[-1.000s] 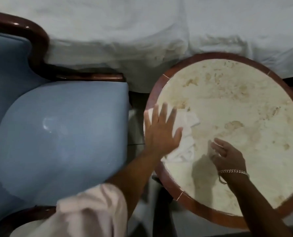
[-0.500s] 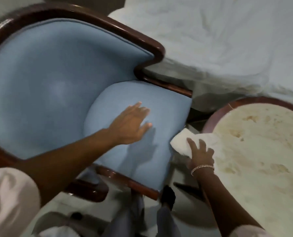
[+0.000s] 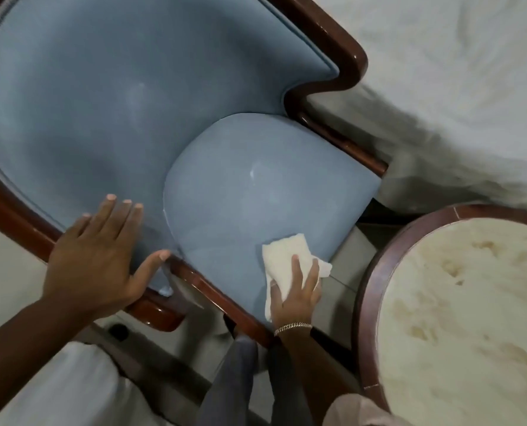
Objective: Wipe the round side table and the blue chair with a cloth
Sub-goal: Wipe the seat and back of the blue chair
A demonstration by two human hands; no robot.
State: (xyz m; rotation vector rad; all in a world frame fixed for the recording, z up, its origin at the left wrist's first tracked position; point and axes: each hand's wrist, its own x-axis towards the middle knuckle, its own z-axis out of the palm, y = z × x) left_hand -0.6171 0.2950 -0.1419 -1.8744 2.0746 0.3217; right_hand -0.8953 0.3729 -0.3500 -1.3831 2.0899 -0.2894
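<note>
A: Starting at the left, what is the left hand (image 3: 94,256) doing?

B: It lies flat on the blue chair (image 3: 102,118), fingers spread and holding nothing, with the thumb at the wooden front rail (image 3: 207,290). I judge it steadies the chair.

A: And further right?

B: The right hand (image 3: 296,295) presses the white cloth (image 3: 283,256) onto the near corner of the seat cushion (image 3: 256,186), fingers flat over the cloth rather than curled round it. So the chair step looks to be in hand.

A: The tabletop?

B: The round side table (image 3: 471,318) stands just beside the chair at the far right, bare.

A: Next move?

B: Probably sweeping the cloth away across the cushion, keeping the palm down so it doesn't bunch.
</note>
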